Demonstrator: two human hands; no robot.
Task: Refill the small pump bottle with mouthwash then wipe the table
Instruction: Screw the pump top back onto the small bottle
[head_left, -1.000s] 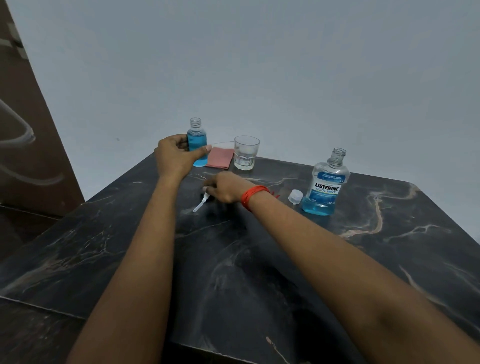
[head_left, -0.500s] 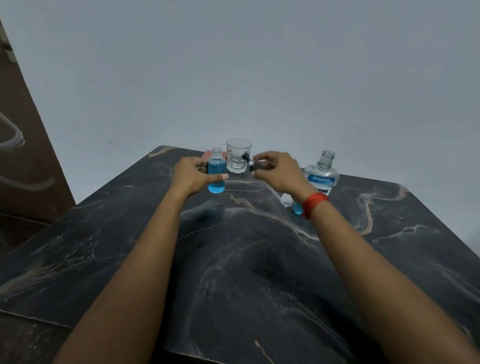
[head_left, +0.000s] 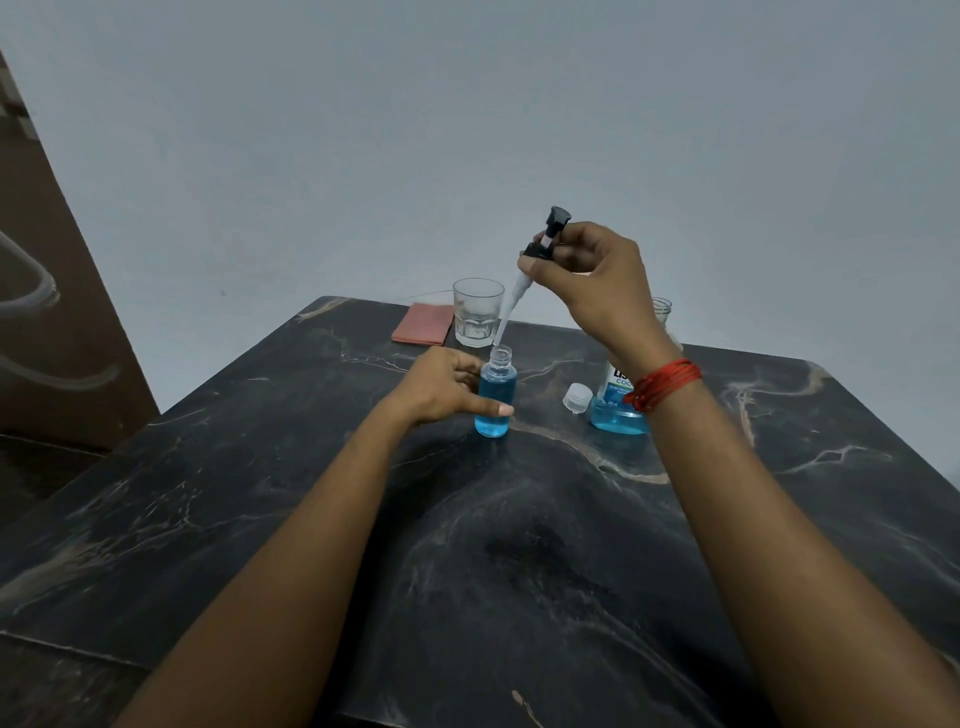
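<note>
The left hand holds the small bottle; the right hand pinches the pump top, its tube seemingly just above the bottle's mouth

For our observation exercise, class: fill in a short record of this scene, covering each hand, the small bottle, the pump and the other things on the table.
Left hand: grips the small bottle, upright on the table
Right hand: pinches the pump, tube tip just above the bottle's neck
Small bottle: open, mostly full of blue liquid
Also there: glass, pink cloth, mouthwash bottle, white cap
</note>
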